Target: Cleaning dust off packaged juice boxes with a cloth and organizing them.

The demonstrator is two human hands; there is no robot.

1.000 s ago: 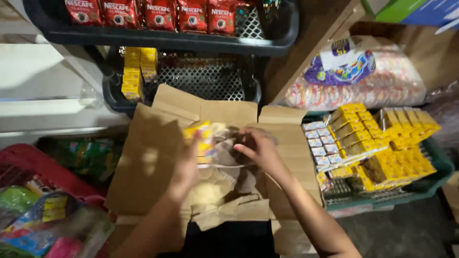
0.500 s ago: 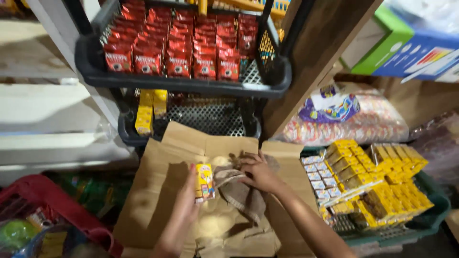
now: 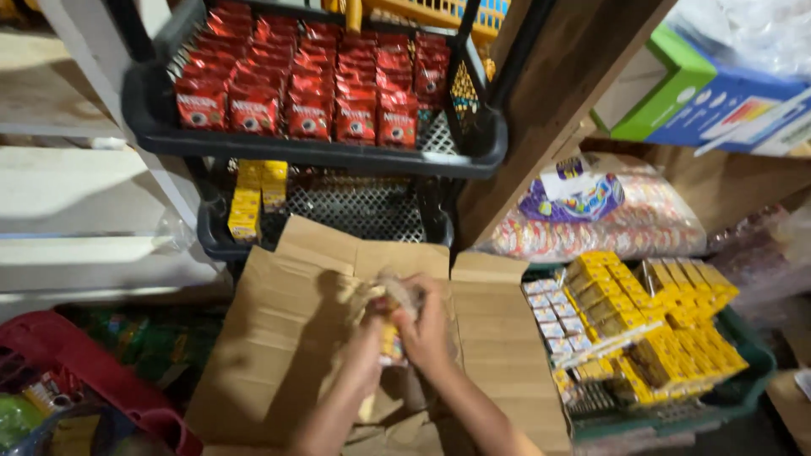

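1. Two hands now meet over the open cardboard box (image 3: 338, 338); half a second ago the left hand (image 3: 365, 350) alone held the yellow packet (image 3: 390, 342) while the right hand (image 3: 425, 325) worked the clear plastic wrap (image 3: 390, 291) beside it.
2. That suggests the packet is being pulled free of its wrap.
3. Each hand's grip is closed on the packet, fingers curled round it from either side, wrap bunched just above.
4. Nearby: black racks (image 3: 312, 152) of red sachets (image 3: 312, 89), and a green crate (image 3: 743, 380) of yellow boxes (image 3: 650, 329).
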